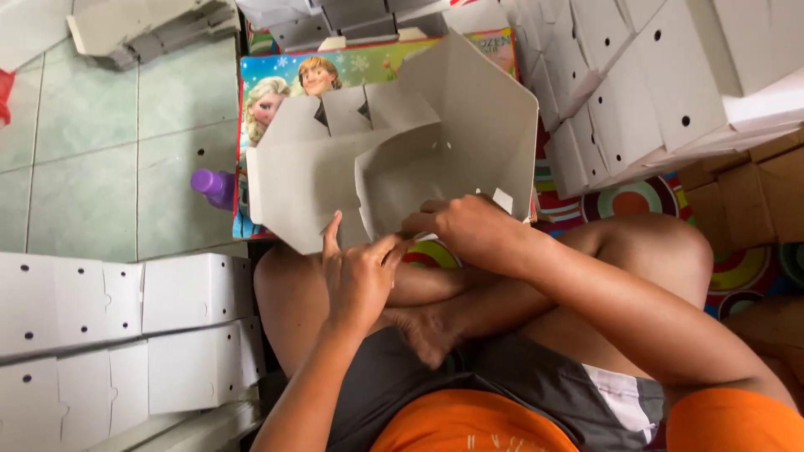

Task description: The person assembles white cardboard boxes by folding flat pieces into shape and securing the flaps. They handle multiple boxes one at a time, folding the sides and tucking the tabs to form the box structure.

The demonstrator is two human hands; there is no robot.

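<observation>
Cardboard box, grey and half folded, fills the frame's centre above my crossed legs. My left hand pinches its lower edge; my right hand grips a flap beside it. Finished white boxes stack lower left, purple bottle left of centre.

A purple bottle lies beside stacked white boxes and a cartoon mat.

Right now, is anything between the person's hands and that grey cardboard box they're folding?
Nothing visible is. Both hands are already on the half-folded cardboard box: the left hand presses its near lower edge, and the right hand grips a flap beside it. The box is held above the crossed legs, in front of a colourful cartoon mat.
</observation>
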